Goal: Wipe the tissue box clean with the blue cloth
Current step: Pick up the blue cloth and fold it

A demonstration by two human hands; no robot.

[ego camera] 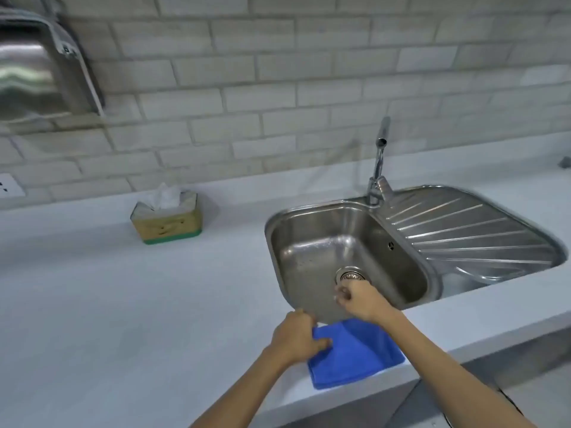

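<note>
The blue cloth [358, 355] lies folded on the white counter near its front edge, just below the sink. My left hand [295, 336] pinches the cloth's upper left corner between thumb and fingers. My right hand [358, 299] hovers over the sink basin near the drain, fingers curled shut with nothing visible in them. The tissue box [167, 219] stands far back on the left, near the wall. It is tan with a green base, and a white tissue sticks out of its top. Both hands are well apart from it.
A steel sink [346, 242] with a ribbed drainboard [469, 236] and a tall tap [378, 162] fills the right side. A steel range hood [40, 69] hangs at upper left. The white counter [123, 304] stretches between the cloth and the box.
</note>
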